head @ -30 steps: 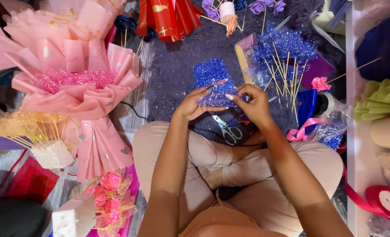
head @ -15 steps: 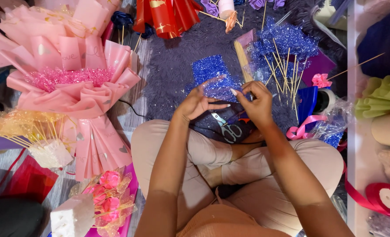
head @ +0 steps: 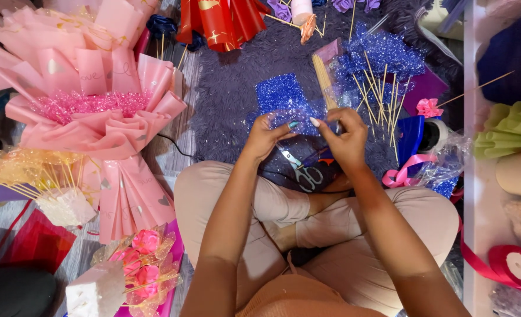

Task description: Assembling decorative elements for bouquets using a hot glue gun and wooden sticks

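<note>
Blue glittery mesh sheet (head: 287,103) is sitting right in front of you, held above the dark purple shaggy rug (head: 231,88), and you're pinching its near edge with both hands. Your left hand (head: 266,138) is gripping the left part, thumb and fingers pressed together on it; your right hand (head: 345,138) is pinching the right part. Silver scissors (head: 301,170) are lying just below your hands, by your crossed legs. Blue glitter flowers on wooden sticks (head: 378,64) are lying just right, and a big pink paper bouquet (head: 90,111) is resting well off left.
</note>
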